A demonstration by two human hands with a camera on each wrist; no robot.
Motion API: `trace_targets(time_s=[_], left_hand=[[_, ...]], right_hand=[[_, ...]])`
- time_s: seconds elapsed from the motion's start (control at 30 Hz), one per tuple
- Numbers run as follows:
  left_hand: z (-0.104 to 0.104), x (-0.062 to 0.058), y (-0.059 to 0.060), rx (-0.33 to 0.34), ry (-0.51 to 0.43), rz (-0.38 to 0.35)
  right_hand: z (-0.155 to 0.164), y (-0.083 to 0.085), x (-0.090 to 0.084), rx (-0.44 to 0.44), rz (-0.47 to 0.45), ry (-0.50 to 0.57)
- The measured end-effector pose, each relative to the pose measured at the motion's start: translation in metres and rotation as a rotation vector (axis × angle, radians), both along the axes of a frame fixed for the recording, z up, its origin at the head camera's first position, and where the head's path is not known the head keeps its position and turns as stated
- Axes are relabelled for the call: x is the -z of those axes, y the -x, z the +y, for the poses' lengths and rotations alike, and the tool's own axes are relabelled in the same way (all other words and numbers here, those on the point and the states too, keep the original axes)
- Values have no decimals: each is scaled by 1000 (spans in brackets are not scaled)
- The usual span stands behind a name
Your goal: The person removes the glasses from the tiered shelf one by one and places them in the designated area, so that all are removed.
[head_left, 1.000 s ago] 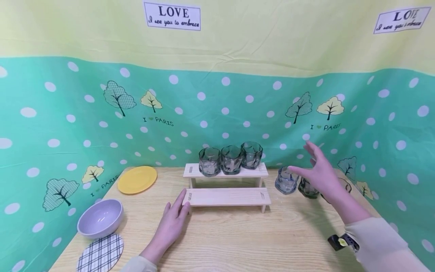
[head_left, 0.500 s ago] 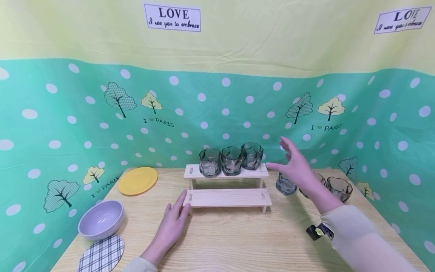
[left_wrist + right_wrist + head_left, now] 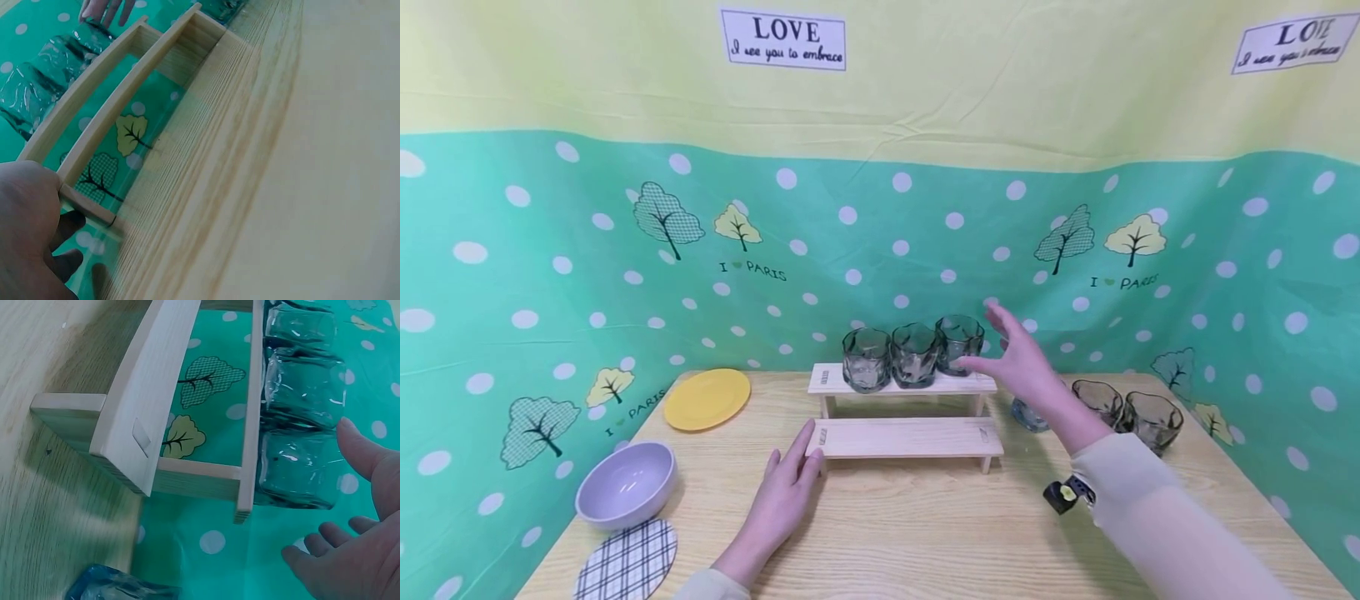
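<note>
A pale two-step wooden rack (image 3: pixel 902 439) stands mid-table. Three smoky grey tumblers sit in a row on its upper step: the left one (image 3: pixel 867 360), the middle one (image 3: pixel 914 357) and the right one (image 3: pixel 959 333). My left hand (image 3: pixel 784 493) rests against the rack's left end with fairly straight fingers. My right hand (image 3: pixel 1028 368) is beside the right tumbler, thumb and fingers spread apart. In the right wrist view its thumb reaches near that tumbler (image 3: pixel 294 469); whether they touch I cannot tell. A bluish tumbler (image 3: pixel 1027 418) on the table is partly hidden by the right hand.
Two brownish tumblers stand at the right, one (image 3: pixel 1093 398) beside the other (image 3: pixel 1153 417). On the left lie a yellow plate (image 3: pixel 707 400), a lilac bowl (image 3: pixel 625 487) and a checked round mat (image 3: pixel 627 560). A polka-dot cloth (image 3: pixel 880 217) hangs behind.
My right hand has moved left, from over the tumblers on the table to the right tumbler on the rack, fingers still spread. The left hand stays at the rack's end.
</note>
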State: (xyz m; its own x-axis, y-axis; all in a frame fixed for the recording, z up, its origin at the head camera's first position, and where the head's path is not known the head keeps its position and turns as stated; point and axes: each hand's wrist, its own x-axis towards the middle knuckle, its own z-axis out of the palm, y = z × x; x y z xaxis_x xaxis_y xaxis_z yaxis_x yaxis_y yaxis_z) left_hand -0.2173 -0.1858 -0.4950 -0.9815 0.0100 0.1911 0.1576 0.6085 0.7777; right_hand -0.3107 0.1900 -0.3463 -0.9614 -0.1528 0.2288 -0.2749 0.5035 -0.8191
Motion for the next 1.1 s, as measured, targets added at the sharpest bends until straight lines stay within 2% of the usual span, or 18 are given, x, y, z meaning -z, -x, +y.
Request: trace_targets(time_s=[0.33, 1.1], left_hand=[[0, -1, -1, -5, 1, -13], [1, -4, -3, 1, 1, -5]], right_hand=[[-8, 11, 9, -1, -75, 31], [-20, 21, 13, 69, -110, -49]])
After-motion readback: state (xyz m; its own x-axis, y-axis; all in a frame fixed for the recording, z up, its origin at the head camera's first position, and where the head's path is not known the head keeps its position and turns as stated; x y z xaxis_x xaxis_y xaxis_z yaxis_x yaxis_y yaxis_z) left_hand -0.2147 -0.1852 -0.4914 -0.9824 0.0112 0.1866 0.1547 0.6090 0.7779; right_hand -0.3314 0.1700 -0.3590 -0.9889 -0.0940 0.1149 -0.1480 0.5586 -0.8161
